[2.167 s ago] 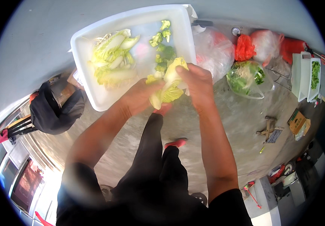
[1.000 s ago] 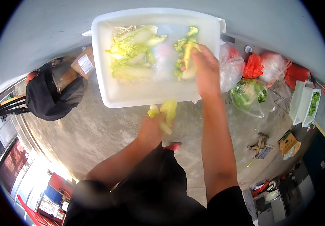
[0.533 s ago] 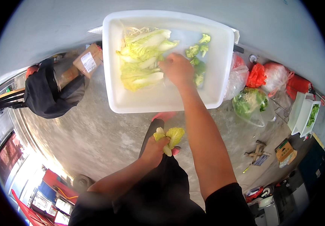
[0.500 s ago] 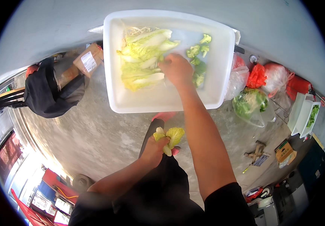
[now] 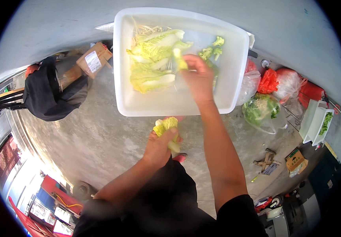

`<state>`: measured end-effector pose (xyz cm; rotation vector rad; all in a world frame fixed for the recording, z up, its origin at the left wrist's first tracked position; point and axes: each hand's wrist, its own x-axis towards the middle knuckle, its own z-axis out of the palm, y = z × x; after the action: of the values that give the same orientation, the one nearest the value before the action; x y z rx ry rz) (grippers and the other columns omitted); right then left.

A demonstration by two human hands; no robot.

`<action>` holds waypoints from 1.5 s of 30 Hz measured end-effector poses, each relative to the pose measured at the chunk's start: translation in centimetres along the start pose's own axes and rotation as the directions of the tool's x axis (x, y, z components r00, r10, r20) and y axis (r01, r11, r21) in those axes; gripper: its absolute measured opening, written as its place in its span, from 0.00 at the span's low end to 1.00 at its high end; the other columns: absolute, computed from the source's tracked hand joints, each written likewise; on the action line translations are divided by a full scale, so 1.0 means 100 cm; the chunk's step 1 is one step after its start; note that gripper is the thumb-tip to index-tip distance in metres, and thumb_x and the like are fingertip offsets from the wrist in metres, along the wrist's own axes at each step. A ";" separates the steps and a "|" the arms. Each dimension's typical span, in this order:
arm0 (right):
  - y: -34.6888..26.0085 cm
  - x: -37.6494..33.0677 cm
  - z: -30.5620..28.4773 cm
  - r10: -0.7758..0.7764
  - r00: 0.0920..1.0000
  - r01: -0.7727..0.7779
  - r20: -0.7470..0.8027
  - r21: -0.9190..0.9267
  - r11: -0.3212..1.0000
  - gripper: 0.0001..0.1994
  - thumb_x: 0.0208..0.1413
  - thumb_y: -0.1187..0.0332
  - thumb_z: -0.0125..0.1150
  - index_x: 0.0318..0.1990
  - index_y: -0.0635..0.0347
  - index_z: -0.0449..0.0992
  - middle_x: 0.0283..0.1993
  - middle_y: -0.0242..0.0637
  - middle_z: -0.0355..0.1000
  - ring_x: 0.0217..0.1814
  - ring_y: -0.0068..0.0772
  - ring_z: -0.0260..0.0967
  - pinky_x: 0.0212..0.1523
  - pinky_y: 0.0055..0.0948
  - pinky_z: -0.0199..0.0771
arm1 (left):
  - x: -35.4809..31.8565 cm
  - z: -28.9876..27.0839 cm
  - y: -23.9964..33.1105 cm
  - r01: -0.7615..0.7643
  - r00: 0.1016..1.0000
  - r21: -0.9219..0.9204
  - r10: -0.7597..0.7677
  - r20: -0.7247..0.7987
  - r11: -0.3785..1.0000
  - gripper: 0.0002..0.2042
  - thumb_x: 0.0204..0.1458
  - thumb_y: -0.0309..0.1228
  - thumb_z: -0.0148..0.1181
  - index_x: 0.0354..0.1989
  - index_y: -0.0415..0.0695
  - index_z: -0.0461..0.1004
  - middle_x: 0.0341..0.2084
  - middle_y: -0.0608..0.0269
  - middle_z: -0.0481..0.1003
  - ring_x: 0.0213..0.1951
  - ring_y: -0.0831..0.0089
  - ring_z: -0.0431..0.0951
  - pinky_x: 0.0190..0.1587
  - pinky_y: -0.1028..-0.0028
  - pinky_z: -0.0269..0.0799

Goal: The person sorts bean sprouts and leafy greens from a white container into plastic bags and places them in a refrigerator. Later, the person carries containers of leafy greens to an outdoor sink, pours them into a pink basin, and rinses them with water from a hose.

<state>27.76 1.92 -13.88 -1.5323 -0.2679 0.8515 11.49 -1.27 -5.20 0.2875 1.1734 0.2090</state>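
My left hand [image 5: 159, 148] is closed around a small bunch of yellow cabbage leaves [image 5: 165, 125], held just below the near edge of a white plastic tub [image 5: 154, 110]. Inside the tub, my right hand [image 5: 199, 79] pinches a single cabbage leaf piece [image 5: 178, 58], pale green and yellow. To the left of that hand lies a heap of napa cabbage leaves [image 5: 151, 59], with thin pale sprouts [image 5: 148, 29] at its far end. Broccoli florets [image 5: 218, 41] run along the tub's right side, partly hidden by my right hand.
A cardboard box [image 5: 94, 59] and a black bag [image 5: 46, 94] are at the left. To the right are a red plastic bag [image 5: 268, 79], a clear bag of greens [image 5: 259, 108] and a white container [image 5: 312, 122]. A small wooden stool [image 5: 267, 161] stands on the concrete floor [image 5: 115, 134].
My right hand has lifted a cabbage leaf from the heap and drawn it rightward. My left hand has risen toward the tub with its leaves.
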 end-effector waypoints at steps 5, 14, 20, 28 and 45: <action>0.016 0.003 0.038 -0.258 0.941 0.339 0.221 -0.647 0.683 0.11 0.37 0.76 0.58 0.32 0.52 0.72 0.34 0.32 0.69 0.35 0.32 0.66 0.33 0.27 0.67 | -0.001 -0.003 0.000 0.011 0.995 0.011 -0.012 0.097 1.000 0.17 0.47 0.26 0.53 0.48 0.42 0.64 0.31 0.69 0.66 0.30 0.77 0.66 0.35 0.75 0.64; 0.012 0.009 0.025 -0.333 0.912 0.410 0.240 -0.584 0.701 0.10 0.38 0.74 0.58 0.33 0.55 0.71 0.36 0.36 0.69 0.39 0.40 0.66 0.37 0.34 0.66 | -0.004 -0.011 0.004 -0.038 0.996 0.020 0.036 0.080 0.999 0.16 0.47 0.28 0.53 0.47 0.42 0.65 0.29 0.69 0.67 0.30 0.78 0.66 0.35 0.76 0.65; 0.024 0.007 0.037 -0.246 0.934 0.357 0.259 -0.667 0.654 0.10 0.39 0.74 0.58 0.34 0.57 0.71 0.33 0.39 0.69 0.36 0.43 0.66 0.36 0.34 0.67 | -0.009 0.000 0.005 0.036 0.999 0.071 -0.035 -0.017 0.997 0.11 0.45 0.35 0.59 0.32 0.42 0.67 0.23 0.66 0.67 0.26 0.76 0.66 0.35 0.73 0.63; 0.018 -0.008 0.017 -0.333 0.933 0.357 0.136 -0.464 0.811 0.06 0.42 0.73 0.57 0.30 0.58 0.70 0.28 0.38 0.66 0.26 0.40 0.65 0.26 0.32 0.65 | -0.007 0.001 0.017 -0.080 0.997 0.105 0.079 0.014 0.991 0.12 0.46 0.37 0.58 0.31 0.42 0.66 0.23 0.65 0.67 0.26 0.75 0.66 0.34 0.73 0.64; 0.026 0.048 0.035 -0.216 0.975 0.178 -0.049 -0.405 0.897 0.07 0.40 0.67 0.58 0.27 0.60 0.73 0.23 0.34 0.70 0.22 0.32 0.64 0.26 0.28 0.64 | 0.007 0.018 0.047 -0.256 0.965 0.197 0.263 -0.008 0.946 0.12 0.48 0.34 0.54 0.37 0.40 0.66 0.24 0.64 0.67 0.24 0.75 0.66 0.31 0.74 0.65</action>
<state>27.98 7.17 -17.73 -1.8813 -0.5469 0.5827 13.34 3.20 -3.66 0.6154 1.1902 0.3315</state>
